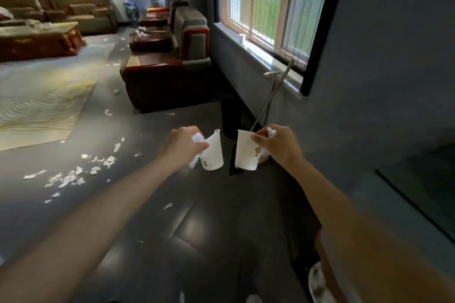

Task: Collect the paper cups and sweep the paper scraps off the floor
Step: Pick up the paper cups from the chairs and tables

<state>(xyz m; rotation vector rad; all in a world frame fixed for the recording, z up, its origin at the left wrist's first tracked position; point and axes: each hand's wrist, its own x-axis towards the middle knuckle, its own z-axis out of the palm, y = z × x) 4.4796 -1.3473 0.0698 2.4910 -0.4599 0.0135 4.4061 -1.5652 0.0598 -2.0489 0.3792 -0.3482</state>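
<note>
Creased cup (213,155) gripped by left hand (182,147); smooth cup (246,152) pinched at rim by right hand (279,146); torn scraps (71,177) strewn on glossy floor (197,229).

left grip (183,146), right grip (279,146): both tight

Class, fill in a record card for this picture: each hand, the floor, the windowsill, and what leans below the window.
Left grip: holds a tilted paper cup and crumpled paper
Right grip: pinches the rim of a second cup, paper wad in the fingers
Floor: paper scraps scattered, not yet swept
Windowsill: third cup, upright, uncollected
Leaning: thin metal poles against the sill
</note>
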